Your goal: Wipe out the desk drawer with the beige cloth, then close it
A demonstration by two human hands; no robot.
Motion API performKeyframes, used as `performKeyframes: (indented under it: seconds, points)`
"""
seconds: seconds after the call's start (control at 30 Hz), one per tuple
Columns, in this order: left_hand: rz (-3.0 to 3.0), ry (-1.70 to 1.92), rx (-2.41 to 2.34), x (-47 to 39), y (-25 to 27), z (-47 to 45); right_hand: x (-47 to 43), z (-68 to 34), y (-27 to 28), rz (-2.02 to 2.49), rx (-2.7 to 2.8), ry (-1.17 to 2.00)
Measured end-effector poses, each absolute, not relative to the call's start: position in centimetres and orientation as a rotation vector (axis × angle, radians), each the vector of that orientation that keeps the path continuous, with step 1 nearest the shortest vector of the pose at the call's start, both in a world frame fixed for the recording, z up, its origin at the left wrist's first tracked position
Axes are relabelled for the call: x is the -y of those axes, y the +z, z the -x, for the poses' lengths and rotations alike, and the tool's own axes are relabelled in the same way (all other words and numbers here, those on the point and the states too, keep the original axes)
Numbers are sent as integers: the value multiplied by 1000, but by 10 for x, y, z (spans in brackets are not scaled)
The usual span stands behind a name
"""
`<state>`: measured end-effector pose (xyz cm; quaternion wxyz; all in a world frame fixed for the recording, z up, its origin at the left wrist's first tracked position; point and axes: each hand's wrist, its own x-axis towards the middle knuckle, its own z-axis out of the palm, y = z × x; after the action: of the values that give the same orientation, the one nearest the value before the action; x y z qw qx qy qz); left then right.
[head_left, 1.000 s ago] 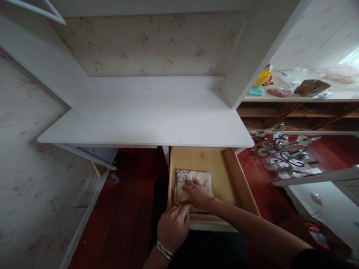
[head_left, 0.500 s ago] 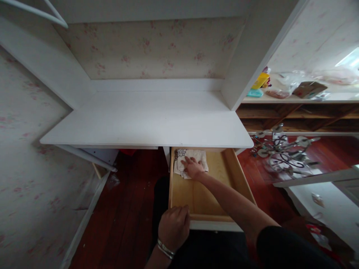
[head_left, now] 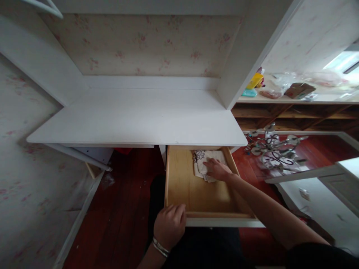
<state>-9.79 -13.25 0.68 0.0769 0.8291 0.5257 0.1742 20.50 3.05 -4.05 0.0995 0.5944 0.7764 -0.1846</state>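
A pulled-out wooden drawer (head_left: 179, 186) with a pale bare bottom extends beneath the white desktop. Inside it, toward the back right, lies a folded cream cloth (head_left: 199, 168) with a dark floral print. My right hand (head_left: 217, 170) rests on this cloth from above, its fingers stretched out over the fabric and partly bent. At the front left corner of the drawer, my left hand (head_left: 170, 224) has its fingers curled over the front edge. A bracelet (head_left: 160, 247) circles the left wrist.
Above the drawer spreads the white desk (head_left: 146, 116), with upright side panels. A chandelier (head_left: 276, 149) lies on the red wooden floor to the right. Bags and a cardboard box (head_left: 299, 90) sit on a low shelf unit behind it. White furniture (head_left: 316, 198) stands at lower right.
My right hand and the cloth have moved from the drawer's back left to its back right. My left hand stays on the front corner. The view has shifted slightly.
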Motion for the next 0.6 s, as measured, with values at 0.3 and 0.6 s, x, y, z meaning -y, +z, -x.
performKeyframes:
  seconds: [0.3, 0.6]
  points:
    - [-2494, 549, -1581, 134, 5, 97, 60, -192, -32, -1554, -2329, -675]
    - [-2468, 549, -1569, 135, 4, 98, 65, -145, -30, -1383, -2448, -673]
